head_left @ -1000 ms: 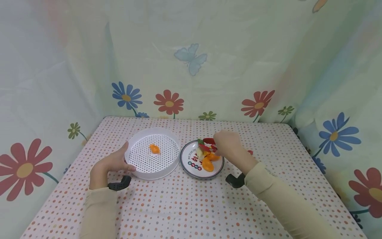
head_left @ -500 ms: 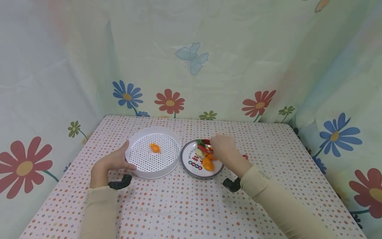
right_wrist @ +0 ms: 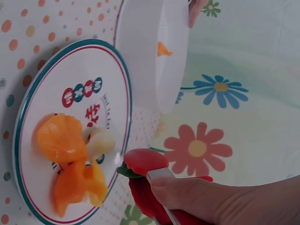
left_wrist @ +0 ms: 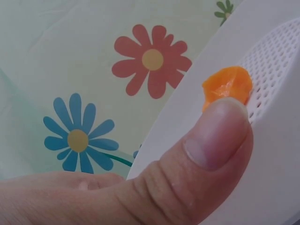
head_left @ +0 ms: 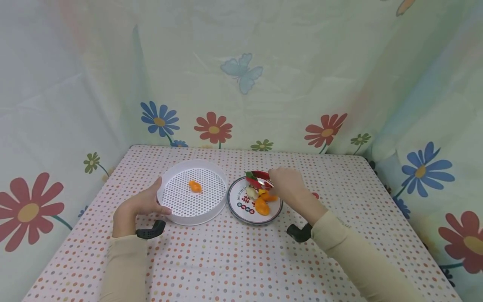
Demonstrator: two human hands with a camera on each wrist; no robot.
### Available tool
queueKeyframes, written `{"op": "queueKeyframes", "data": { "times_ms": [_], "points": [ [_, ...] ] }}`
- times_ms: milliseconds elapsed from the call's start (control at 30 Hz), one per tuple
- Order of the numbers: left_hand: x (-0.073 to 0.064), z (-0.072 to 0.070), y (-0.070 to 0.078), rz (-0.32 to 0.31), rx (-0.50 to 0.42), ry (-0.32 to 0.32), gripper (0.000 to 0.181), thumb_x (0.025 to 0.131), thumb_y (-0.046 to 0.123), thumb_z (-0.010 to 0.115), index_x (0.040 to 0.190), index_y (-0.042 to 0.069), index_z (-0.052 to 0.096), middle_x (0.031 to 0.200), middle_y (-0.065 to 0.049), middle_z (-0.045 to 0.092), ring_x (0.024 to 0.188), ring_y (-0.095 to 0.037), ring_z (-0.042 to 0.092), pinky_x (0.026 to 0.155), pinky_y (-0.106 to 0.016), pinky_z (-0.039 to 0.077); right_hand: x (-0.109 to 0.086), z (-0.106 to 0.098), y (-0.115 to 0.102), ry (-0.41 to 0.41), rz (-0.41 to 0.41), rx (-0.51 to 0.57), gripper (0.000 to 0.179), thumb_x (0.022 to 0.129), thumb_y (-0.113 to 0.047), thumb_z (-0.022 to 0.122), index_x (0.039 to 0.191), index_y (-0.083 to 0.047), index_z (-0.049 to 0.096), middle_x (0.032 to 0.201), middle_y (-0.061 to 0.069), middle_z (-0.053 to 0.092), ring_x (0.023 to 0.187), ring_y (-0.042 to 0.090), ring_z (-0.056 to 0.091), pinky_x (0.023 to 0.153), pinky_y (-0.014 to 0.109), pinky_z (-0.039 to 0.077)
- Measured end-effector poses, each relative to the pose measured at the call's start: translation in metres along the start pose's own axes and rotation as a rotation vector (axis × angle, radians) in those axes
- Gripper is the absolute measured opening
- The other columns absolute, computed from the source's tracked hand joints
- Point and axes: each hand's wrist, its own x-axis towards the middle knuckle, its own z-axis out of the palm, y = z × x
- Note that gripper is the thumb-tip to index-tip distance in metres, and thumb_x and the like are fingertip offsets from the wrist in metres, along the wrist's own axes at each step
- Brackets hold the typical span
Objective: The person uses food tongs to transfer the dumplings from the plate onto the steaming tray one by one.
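My left hand [head_left: 140,205] grips the near-left rim of a round white perforated basket [head_left: 194,219], thumb inside the rim. An orange, dumpling-like piece [head_left: 195,186] lies on its holes. My right hand [head_left: 288,184] holds red-tipped metal tongs [right_wrist: 161,176] over the far side of a round white plate [head_left: 235,201] with a dark rim. A dark green piece [right_wrist: 129,171] shows between the red tips, mostly hidden by them. On the plate sit orange pieces [right_wrist: 61,138], a yellow piece [right_wrist: 95,184] and a whitish piece [right_wrist: 101,143].
The basket and plate stand side by side, rims close together, on a dotted tablecloth [head_left: 211,260]. A flowered curtain [head_left: 181,75] hangs behind the table and along both sides. A black wrist device [head_left: 299,233] sits below the right wrist.
The right hand dipped the tongs toward the plate, then rose slightly. The green piece now shows at the tips, farther from the other pieces. The left hand and basket stay put.
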Motion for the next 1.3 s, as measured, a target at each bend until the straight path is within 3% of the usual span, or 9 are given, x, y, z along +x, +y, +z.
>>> {"op": "queueKeyframes", "data": {
  "times_ms": [433, 700, 833, 933, 1133, 1300],
  "points": [
    [-0.002, 0.000, -0.002, -0.010, -0.033, -0.003, 0.138, 0.061, 0.040, 0.087, 0.151, 0.008, -0.014, 0.158, -0.023, -0.006, 0.143, -0.049, 0.001, 0.111, -0.067, 0.009, -0.009, -0.018, -0.016, 0.084, -0.093, 0.033, 0.058, 0.075, -0.037, 0.079, 0.123, -0.012, 0.059, 0.100, 0.005, 0.071, 0.076, 0.019, 0.061, 0.065, 0.029, 0.056],
    [0.001, 0.000, -0.001, -0.023, 0.001, -0.006, 0.138, 0.062, 0.044, 0.085, 0.151, 0.007, -0.014, 0.157, -0.025, -0.004, 0.143, -0.049, 0.004, 0.112, -0.066, 0.010, -0.010, -0.021, -0.039, 0.111, -0.194, 0.025, 0.057, 0.076, -0.038, 0.078, 0.124, -0.014, 0.058, 0.099, 0.001, 0.072, 0.075, 0.016, 0.062, 0.059, 0.024, 0.052],
    [0.001, 0.000, 0.000, -0.027, 0.012, -0.003, 0.138, 0.062, 0.044, 0.085, 0.151, 0.006, -0.014, 0.157, -0.026, -0.004, 0.143, -0.049, 0.004, 0.112, -0.065, 0.010, -0.008, -0.020, -0.052, 0.102, -0.237, 0.021, 0.061, 0.078, -0.038, 0.077, 0.130, -0.014, 0.055, 0.105, 0.001, 0.071, 0.080, 0.016, 0.064, 0.065, 0.025, 0.055],
    [0.000, 0.000, 0.001, -0.027, 0.008, -0.001, 0.138, 0.062, 0.043, 0.086, 0.151, 0.006, -0.013, 0.157, -0.025, -0.004, 0.143, -0.049, 0.004, 0.112, -0.065, 0.010, -0.004, -0.019, -0.062, 0.094, -0.252, 0.033, 0.059, 0.078, -0.036, 0.077, 0.128, -0.013, 0.057, 0.103, 0.001, 0.071, 0.081, 0.015, 0.064, 0.068, 0.027, 0.055],
    [-0.002, 0.000, 0.002, -0.031, -0.019, 0.005, 0.136, 0.063, 0.040, 0.086, 0.151, 0.007, -0.011, 0.158, -0.023, -0.004, 0.143, -0.048, 0.004, 0.112, -0.065, 0.010, 0.008, -0.012, -0.077, 0.108, -0.270, 0.022, 0.044, 0.076, -0.037, 0.079, 0.109, -0.013, 0.063, 0.084, -0.002, 0.069, 0.068, 0.014, 0.058, 0.057, 0.027, 0.050],
    [-0.002, -0.001, 0.003, -0.027, -0.020, 0.011, 0.136, 0.063, 0.041, 0.086, 0.151, 0.007, -0.011, 0.158, -0.023, -0.003, 0.143, -0.048, 0.004, 0.112, -0.065, 0.010, 0.016, -0.006, -0.088, 0.129, -0.284, -0.003, 0.040, 0.076, -0.035, 0.079, 0.106, -0.012, 0.064, 0.084, 0.000, 0.069, 0.067, 0.014, 0.057, 0.058, 0.027, 0.051]
  ]
}}
